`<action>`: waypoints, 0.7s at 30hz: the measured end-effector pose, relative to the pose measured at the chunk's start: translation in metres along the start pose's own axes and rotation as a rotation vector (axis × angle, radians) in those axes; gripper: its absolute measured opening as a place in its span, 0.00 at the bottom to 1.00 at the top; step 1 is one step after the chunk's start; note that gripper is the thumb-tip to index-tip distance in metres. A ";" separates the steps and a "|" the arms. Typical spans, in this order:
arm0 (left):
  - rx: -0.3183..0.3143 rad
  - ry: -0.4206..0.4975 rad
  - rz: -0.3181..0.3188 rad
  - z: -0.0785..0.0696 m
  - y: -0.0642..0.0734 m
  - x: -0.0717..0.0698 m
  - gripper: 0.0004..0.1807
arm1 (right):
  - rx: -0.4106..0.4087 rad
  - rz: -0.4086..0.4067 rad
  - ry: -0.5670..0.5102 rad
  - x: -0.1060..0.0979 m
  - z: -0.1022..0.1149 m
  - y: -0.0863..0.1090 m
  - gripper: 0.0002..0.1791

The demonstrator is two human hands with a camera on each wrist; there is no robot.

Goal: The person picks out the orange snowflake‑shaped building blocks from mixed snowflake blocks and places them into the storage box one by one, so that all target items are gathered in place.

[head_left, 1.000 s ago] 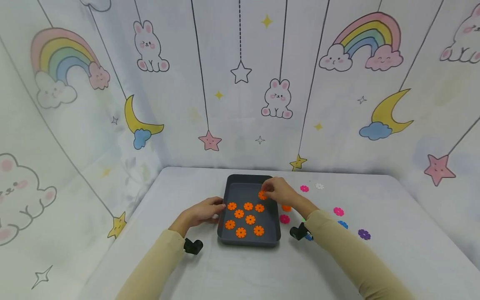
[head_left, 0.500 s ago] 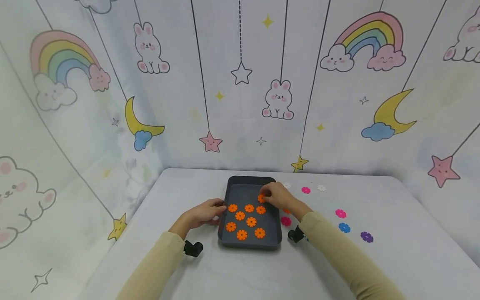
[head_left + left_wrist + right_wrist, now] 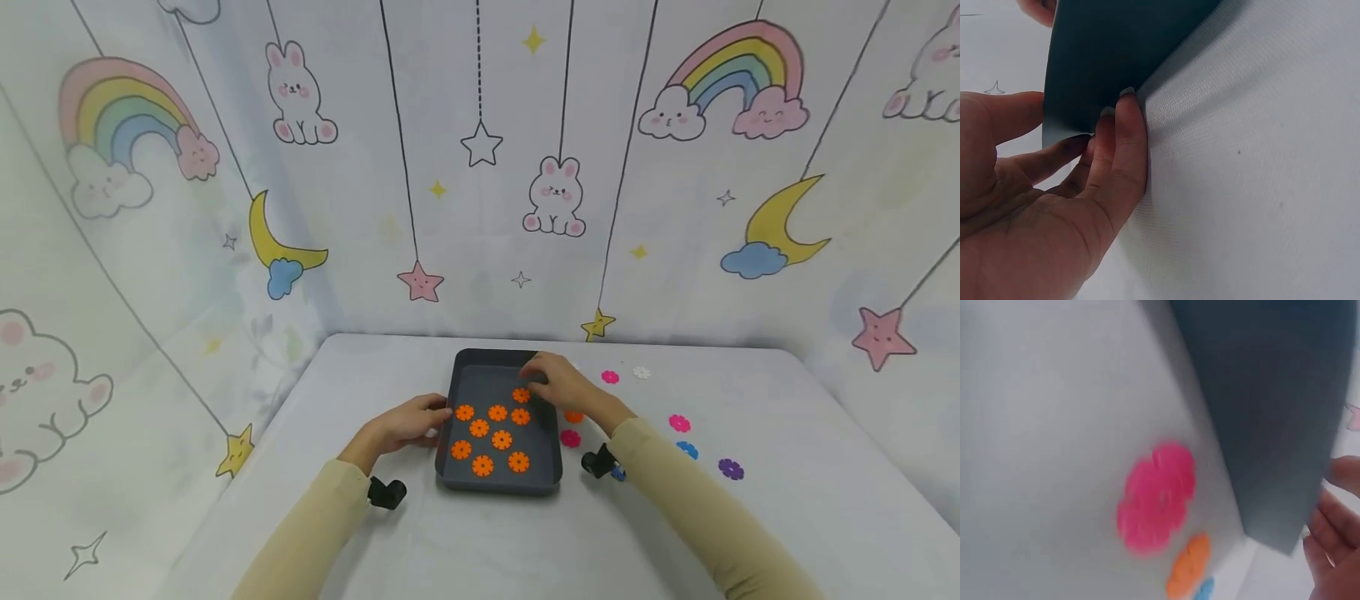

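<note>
A dark grey rectangular tray (image 3: 498, 379) lies on the table with several orange flower-shaped discs (image 3: 501, 439) in its lower and middle part. My left hand (image 3: 407, 421) grips the tray's left side. In the left wrist view its thumb (image 3: 1019, 115) lies at the rim and its fingers are against the outer wall. My right hand (image 3: 558, 383) hovers over the tray's upper right, fingers bent and apart from an orange disc (image 3: 521, 395) just below them. In the right wrist view, the fingers (image 3: 1335, 519) are partly hidden by the tray wall.
Right of the tray lie a pink disc (image 3: 571, 438), an orange disc (image 3: 573, 417), a blue disc (image 3: 687, 450), a purple disc (image 3: 731, 468) and a white disc (image 3: 641, 372). The right forearm covers part of this area. A patterned curtain (image 3: 480, 208) hangs behind the table.
My right hand has let go of the orange disc in the tray's upper right and risen slightly away from it. The left hand keeps its grip on the tray.
</note>
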State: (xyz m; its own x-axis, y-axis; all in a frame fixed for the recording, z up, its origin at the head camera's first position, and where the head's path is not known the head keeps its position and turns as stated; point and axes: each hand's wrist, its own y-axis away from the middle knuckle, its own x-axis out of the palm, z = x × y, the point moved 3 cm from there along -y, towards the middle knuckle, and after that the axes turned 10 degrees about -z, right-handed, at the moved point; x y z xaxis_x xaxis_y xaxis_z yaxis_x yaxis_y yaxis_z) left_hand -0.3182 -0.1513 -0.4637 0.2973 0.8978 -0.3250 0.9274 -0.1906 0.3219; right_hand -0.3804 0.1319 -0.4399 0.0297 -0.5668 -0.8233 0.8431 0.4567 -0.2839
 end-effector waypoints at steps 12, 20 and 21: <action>0.005 0.008 0.004 0.003 -0.004 0.001 0.29 | 0.021 -0.119 -0.040 -0.046 -0.030 0.051 0.15; 0.003 0.006 0.007 0.002 -0.005 0.001 0.29 | 0.192 -0.060 -0.058 -0.050 -0.054 0.077 0.19; 0.002 0.005 0.007 0.002 -0.004 0.001 0.29 | 0.217 -0.047 -0.057 -0.048 -0.056 0.079 0.19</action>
State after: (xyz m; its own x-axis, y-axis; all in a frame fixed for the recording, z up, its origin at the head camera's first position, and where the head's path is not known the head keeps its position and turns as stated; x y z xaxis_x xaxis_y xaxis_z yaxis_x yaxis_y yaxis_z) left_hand -0.3215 -0.1503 -0.4670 0.3026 0.8984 -0.3184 0.9257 -0.1975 0.3226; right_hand -0.3455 0.2338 -0.4498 0.0128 -0.6243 -0.7811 0.9398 0.2743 -0.2038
